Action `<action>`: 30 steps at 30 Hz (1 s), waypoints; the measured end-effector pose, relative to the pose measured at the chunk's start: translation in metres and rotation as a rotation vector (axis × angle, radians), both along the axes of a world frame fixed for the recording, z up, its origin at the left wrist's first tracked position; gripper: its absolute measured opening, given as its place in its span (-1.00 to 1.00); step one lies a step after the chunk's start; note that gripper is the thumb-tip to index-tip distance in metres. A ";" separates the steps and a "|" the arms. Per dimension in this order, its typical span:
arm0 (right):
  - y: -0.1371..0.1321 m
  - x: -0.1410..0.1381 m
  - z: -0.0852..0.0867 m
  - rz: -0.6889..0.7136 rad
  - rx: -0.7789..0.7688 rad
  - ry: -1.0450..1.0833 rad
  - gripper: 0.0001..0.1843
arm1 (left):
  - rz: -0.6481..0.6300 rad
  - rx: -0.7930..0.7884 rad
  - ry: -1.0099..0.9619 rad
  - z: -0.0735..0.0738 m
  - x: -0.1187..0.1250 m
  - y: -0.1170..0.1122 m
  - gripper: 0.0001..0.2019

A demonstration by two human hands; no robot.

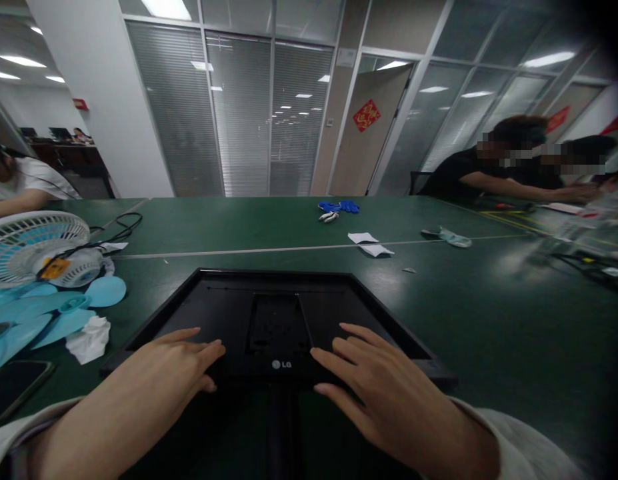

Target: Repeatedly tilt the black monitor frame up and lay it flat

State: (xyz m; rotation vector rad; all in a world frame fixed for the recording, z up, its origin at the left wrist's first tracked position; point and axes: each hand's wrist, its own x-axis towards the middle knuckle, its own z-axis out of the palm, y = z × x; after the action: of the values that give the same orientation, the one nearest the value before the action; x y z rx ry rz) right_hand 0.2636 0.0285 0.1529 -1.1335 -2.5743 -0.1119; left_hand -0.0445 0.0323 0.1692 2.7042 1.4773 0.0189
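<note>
Black LG monitor (226,313) lies under the left hand (181,357), loosely bent, and right hand (366,370), fingers spread.

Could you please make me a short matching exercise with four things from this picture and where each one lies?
Things:
1. LG panel
2. fan blades
3. phone
4. blue gloves

Places:
A. beside the left sleeve
B. beyond the pale seam across the green table
C. nearest both the left hand and the right hand
D. just in front of the white fan guard

Pairs: 1-C, 2-D, 3-A, 4-B
</note>
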 end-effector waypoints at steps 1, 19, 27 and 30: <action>0.000 0.000 0.000 0.000 0.000 -0.004 -0.80 | -0.006 0.004 0.008 0.001 0.001 0.000 -0.62; -0.003 0.002 0.002 -0.021 -0.024 -0.052 -0.50 | -0.009 -0.004 0.083 0.008 0.010 -0.002 -0.64; -0.005 -0.017 -0.019 0.131 0.042 0.033 -0.48 | -0.218 0.183 0.045 -0.005 0.045 -0.011 -0.61; -0.005 -0.018 -0.031 0.122 0.137 0.033 -0.59 | -0.280 0.294 0.048 -0.019 0.051 -0.010 -0.65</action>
State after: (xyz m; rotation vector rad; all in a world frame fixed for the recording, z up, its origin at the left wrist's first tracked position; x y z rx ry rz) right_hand 0.2453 0.0238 0.1221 -0.9198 -2.5556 -0.2349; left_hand 0.0063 0.0228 0.1497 3.1444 1.1734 0.1728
